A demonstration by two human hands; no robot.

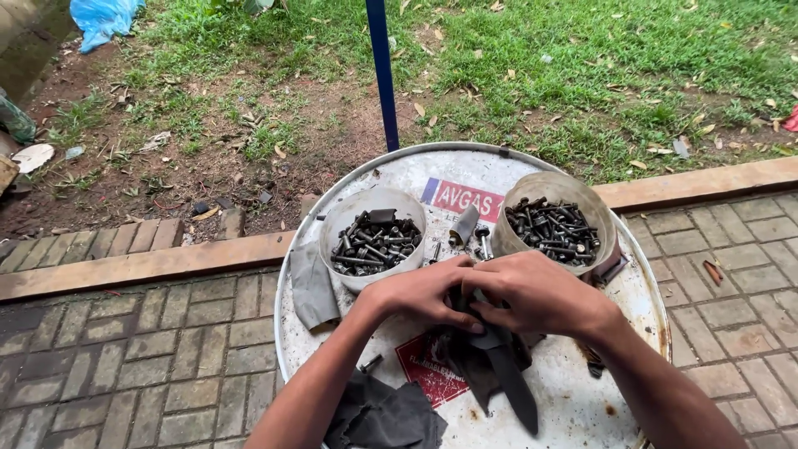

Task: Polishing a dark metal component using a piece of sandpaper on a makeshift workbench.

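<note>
Now both hands, left (420, 293) and right (532, 293), grip a dark strip (514, 384); its long axis points down-right, toward the person.

Both hands, left (420, 293) and right (536, 293), clasp a dark strip (509, 374) over a white drum top (573, 403), two tubs of bolts (374, 241) beyond.

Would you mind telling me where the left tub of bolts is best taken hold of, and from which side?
Probably by the rim of the left tub, on its outer left side, coming down from above. The tub stands upright and open, and that side is free; the hands and loose bolts crowd its right.
</note>
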